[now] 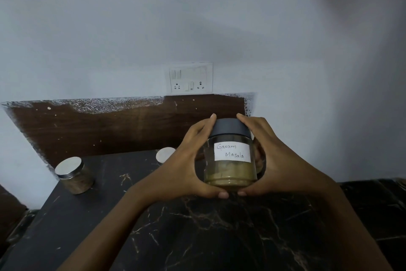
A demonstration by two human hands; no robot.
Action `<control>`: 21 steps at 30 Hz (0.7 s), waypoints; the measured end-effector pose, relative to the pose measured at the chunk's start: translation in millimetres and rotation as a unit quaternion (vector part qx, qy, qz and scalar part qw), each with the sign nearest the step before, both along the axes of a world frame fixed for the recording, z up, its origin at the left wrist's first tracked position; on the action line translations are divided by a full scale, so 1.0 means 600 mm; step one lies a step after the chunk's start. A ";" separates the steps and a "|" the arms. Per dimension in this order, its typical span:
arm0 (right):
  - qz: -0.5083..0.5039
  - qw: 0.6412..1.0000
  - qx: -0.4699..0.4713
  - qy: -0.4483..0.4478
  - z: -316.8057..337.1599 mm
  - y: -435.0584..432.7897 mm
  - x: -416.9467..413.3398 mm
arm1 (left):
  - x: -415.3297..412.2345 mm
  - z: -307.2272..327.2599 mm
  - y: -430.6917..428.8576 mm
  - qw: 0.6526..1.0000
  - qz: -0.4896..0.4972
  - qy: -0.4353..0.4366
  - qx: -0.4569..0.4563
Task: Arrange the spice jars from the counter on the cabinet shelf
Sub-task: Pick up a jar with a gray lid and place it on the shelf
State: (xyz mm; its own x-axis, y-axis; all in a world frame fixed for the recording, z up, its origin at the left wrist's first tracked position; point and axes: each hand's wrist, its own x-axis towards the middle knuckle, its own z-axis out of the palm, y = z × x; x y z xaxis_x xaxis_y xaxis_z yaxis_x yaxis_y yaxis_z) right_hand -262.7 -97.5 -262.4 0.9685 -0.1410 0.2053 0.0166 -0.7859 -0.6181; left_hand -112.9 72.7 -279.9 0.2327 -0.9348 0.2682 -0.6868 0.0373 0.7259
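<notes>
Counter [197, 237] lying below | we're cupping jar [230, 161], left hand [182, 167] and right hand [285, 165] curling fingers [248, 120] round it | best lifting level, supporting base

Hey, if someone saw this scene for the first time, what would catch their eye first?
First, the Garam Masala jar, black-lidded and part full of brownish powder, gripped between the left hand and right hand right of centre. Then a silver-lidded jar standing at the far left corner of the dark marble counter, and a white socket panel on the wall behind.
</notes>
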 end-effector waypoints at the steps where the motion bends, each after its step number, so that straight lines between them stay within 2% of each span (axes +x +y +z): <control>1: 0.002 1.000 -0.010 -0.007 0.000 0.001 0.002 | 0.002 0.001 -0.001 1.000 0.001 -0.010 0.013; 9: 0.001 1.000 0.000 0.008 0.013 -0.006 0.003 | 0.009 0.016 0.007 0.998 0.039 -0.040 -0.010; 15: 0.005 0.997 -0.053 -0.056 0.067 -0.007 0.029 | 0.031 0.068 0.001 0.993 0.058 -0.083 -0.055; 21: 0.016 0.986 -0.099 -0.132 0.164 -0.030 0.070 | 0.077 0.170 -0.010 0.980 0.067 -0.156 -0.106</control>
